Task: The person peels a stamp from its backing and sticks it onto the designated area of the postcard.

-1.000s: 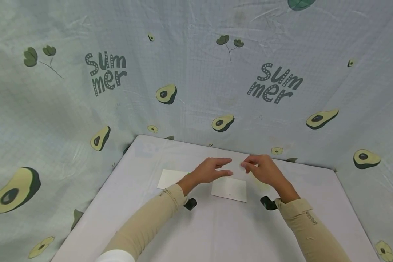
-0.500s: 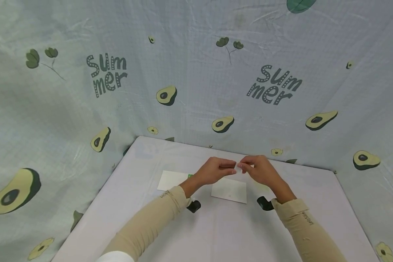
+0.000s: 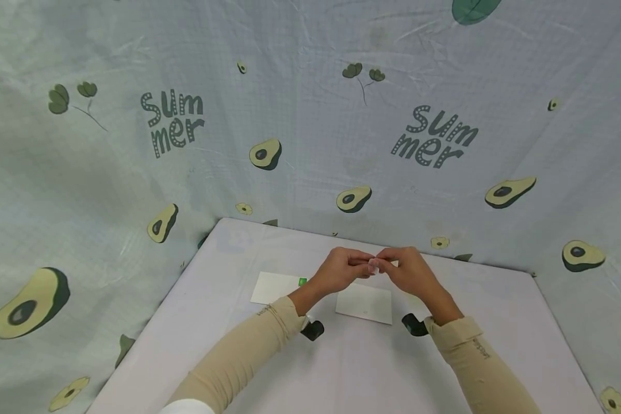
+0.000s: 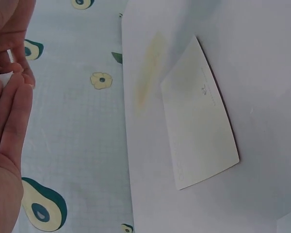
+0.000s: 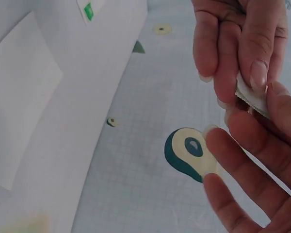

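Observation:
Both hands meet above the far part of the table. My left hand (image 3: 337, 271) pinches a small white piece with a serrated edge (image 5: 252, 99), like a postage stamp seen from its back, between thumb and fingers. My right hand (image 3: 413, 271) has its thumb and forefinger on the same piece, while its other fingers extend loosely in the right wrist view. Fingers cover much of the piece. Below the hands lies a white card (image 4: 201, 121) with faint print, like a postcard or envelope. Left of it, a second white card (image 3: 270, 286) bears a green stamp (image 3: 302, 282) at its corner.
The white table (image 3: 341, 368) ends at a hanging cloth (image 3: 310, 144) with avocado prints, which also rises at both sides. Dark wrist-camera mounts (image 3: 415, 325) hang under both sleeves. A pale yellow patch (image 4: 151, 73) marks the tabletop near the middle card.
The hands have come together from a small gap. The left fingers have closed on the small white piece at the right fingertips. Both cards lie where they were.

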A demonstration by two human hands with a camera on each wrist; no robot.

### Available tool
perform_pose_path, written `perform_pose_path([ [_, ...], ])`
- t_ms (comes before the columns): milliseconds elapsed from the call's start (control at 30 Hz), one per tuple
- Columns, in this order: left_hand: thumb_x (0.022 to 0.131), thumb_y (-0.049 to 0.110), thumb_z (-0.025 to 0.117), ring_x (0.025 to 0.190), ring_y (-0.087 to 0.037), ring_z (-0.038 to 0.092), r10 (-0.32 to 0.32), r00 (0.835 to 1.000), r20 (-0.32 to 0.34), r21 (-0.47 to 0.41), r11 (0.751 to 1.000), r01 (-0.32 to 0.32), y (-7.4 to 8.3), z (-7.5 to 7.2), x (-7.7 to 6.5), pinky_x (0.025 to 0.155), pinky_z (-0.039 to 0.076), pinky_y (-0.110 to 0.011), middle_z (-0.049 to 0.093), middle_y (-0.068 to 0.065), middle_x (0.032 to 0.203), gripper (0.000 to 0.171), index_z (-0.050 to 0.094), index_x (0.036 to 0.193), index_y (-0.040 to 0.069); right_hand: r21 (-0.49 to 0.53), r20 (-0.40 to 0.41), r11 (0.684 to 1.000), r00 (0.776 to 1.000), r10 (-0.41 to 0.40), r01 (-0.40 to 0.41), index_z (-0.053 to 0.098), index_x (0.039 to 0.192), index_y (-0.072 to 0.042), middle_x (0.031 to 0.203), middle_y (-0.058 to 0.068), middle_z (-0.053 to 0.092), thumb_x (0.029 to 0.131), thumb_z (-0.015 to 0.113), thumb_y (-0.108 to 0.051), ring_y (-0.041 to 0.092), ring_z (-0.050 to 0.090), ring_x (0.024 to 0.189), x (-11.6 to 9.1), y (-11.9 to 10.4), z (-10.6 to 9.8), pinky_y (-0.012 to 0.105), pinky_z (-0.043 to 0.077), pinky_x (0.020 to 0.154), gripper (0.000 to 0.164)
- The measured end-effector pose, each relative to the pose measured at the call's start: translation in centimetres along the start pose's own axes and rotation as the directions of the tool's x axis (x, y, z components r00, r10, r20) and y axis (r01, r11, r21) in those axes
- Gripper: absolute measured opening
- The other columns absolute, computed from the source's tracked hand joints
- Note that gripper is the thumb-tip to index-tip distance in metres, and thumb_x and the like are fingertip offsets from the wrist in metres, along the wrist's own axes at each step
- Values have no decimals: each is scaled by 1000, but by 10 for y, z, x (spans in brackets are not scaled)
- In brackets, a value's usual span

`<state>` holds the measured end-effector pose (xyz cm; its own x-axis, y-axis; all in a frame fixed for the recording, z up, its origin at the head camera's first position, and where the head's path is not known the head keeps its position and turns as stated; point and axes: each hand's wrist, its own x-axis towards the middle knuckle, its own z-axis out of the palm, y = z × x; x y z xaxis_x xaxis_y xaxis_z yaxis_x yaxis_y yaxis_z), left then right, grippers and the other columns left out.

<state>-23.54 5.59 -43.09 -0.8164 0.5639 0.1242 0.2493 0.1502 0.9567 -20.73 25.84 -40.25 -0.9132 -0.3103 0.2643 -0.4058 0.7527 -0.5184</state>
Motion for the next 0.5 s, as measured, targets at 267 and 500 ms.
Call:
perform_pose_path([
  [267, 101, 7, 67, 105, -36, 78, -28, 999, -32, -191, 981, 21, 2, -1, -1, 88, 64, -36, 76, -25, 118, 34, 68, 134, -2, -157, -332, 950, 892, -307, 269, 73, 89, -6, 89, 5, 69, 80, 86, 2, 18, 64, 78, -12, -1, 16, 37, 58, 66, 18],
  [500, 102, 4, 63, 102, -25, 79, -77, 997, -12, -275, 959, 70, 4, -6, -2, 90, 64, -36, 74, -26, 123, 34, 67, 135, -4, -181, -329, 917, 857, -396, 354, 74, 88, -5, 93, 6, 67, 72, 91, 6, 19, 64, 84, -15, -1, 24, 38, 59, 70, 26],
])
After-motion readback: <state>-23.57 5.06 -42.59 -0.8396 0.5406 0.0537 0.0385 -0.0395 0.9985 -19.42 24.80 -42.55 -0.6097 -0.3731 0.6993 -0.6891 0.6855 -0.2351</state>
